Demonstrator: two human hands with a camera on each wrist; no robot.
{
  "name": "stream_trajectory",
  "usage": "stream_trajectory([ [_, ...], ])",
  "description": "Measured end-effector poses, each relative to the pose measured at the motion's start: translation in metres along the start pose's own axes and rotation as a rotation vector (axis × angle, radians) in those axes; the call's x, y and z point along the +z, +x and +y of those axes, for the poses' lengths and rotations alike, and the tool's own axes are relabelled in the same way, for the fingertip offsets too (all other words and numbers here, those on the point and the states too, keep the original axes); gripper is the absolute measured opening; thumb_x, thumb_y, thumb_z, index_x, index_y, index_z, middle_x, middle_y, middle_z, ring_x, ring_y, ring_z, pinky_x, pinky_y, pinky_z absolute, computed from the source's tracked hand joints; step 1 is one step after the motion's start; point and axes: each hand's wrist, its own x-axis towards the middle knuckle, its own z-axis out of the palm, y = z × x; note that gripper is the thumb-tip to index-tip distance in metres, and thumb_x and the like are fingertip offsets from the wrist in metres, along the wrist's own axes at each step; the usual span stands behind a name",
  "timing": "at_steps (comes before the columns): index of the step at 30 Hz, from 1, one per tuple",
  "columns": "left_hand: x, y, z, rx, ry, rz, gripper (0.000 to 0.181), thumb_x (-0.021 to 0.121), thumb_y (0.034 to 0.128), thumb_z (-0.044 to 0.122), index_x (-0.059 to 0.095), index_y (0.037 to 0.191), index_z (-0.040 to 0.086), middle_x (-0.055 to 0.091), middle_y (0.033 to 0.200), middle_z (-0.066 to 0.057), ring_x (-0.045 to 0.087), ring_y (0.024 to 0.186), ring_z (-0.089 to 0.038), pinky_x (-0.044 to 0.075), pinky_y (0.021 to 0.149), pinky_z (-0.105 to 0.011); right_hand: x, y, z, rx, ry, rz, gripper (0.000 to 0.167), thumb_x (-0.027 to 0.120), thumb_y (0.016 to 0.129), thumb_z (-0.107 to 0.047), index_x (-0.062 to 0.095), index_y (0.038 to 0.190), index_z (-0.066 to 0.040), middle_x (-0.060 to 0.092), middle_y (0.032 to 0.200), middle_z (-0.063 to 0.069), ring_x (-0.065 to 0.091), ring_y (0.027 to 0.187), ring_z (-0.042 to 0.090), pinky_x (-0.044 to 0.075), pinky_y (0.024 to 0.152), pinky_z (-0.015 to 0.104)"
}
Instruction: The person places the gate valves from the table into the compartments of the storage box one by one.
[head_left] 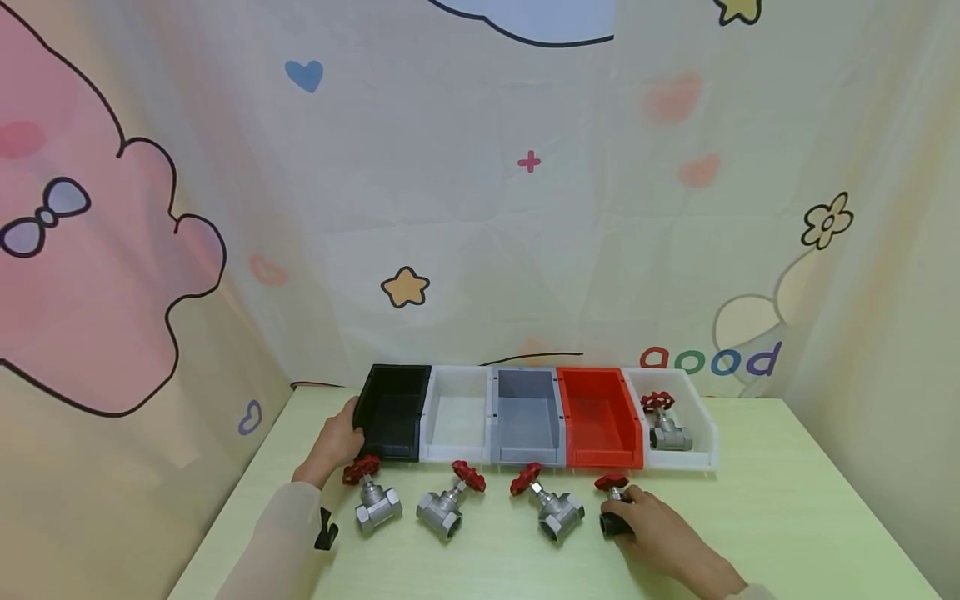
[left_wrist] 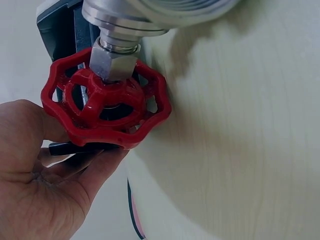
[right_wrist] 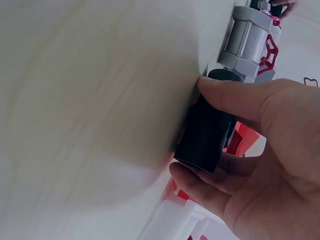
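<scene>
Left hand [head_left: 333,437]: fingers bent round the left wall of the black bin [head_left: 390,408], gripping it. Right hand [head_left: 660,533]: pinching the black valve [right_wrist: 204,135], low over the worktop [head_left: 787,500], directly before the red bin [head_left: 600,408]; contact with the surface cannot be told. Risk, likely: the pinch slips, the body being rounded and apparently smooth; if raised too little, the valve could catch the bin's front lip. Second risk: a tug by the left hand may shift the whole row, the bins standing side to side. Right wrist view only: thumb at one end of the black body, fingertips at the other, hidden from the head by the hand. Left wrist view: red wheel of the leftmost silver valve [head_left: 377,508] close before the hand, easily knocked, and covering the thumb. Head view only: the full row, plus two further silver valves, middle-left [head_left: 440,514] and middle-right [head_left: 561,517], and one valve [head_left: 671,438] inside the right-end white bin [head_left: 712,446].
</scene>
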Motion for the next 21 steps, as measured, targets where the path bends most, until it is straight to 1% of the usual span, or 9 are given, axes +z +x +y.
stream_trajectory([
  [3,-0.0005,-0.0002,0.0004,0.007,0.002,0.005,0.064,0.045,0.0947,0.003,0.020,0.153,-0.003,0.059,0.118,-0.038,0.063,0.055,-0.018,0.050,0.053,-0.030,-0.0002,0.0012,0.0005,0.004,0.019,-0.005,0.032,0.080,0.078,-0.011,0.072,0.107,-0.019,0.062,0.104,0.008,0.057,0.092,0.022,0.053,0.091,0.051],
  [6,-0.0010,-0.0012,0.0013,0.011,0.007,0.008,0.063,0.045,0.0945,0.003,0.020,0.152,-0.004,0.059,0.119,-0.038,0.062,0.052,-0.017,0.049,0.053,-0.030,-0.0002,0.0020,0.0013,0.007,0.033,-0.006,0.031,0.080,0.077,-0.010,0.072,0.106,-0.019,0.062,0.105,0.008,0.056,0.091,0.022,0.053,0.091,0.051],
  [11,-0.0008,-0.0031,0.0024,0.008,0.012,-0.001,0.064,0.044,0.0947,0.003,0.019,0.152,-0.004,0.059,0.117,-0.039,0.059,0.047,-0.015,0.048,0.052,-0.029,0.0005,0.0011,0.0020,-0.005,0.028,-0.005,0.031,0.081,0.076,-0.010,0.072,0.105,-0.019,0.061,0.100,0.006,0.056,0.089,0.021,0.053,0.089,0.049],
  [15,-0.0007,-0.0031,0.0026,0.010,0.014,-0.001,0.063,0.045,0.0947,0.003,0.019,0.152,-0.005,0.060,0.116,-0.039,0.060,0.050,-0.016,0.049,0.054,-0.030,-0.0009,-0.0002,0.0007,-0.003,0.029,-0.001,0.032,0.081,0.076,-0.010,0.072,0.105,-0.020,0.060,0.098,0.004,0.055,0.088,0.020,0.053,0.089,0.048],
  [21,-0.0004,-0.0021,0.0017,0.010,0.013,0.001,0.063,0.045,0.0948,0.004,0.020,0.152,-0.004,0.058,0.119,-0.039,0.065,0.059,-0.020,0.052,0.058,-0.033,-0.0060,-0.0019,-0.0023,0.000,0.036,0.010,0.034,0.081,0.076,-0.011,0.072,0.107,-0.019,0.058,0.097,0.004,0.054,0.088,0.020,0.054,0.088,0.048],
])
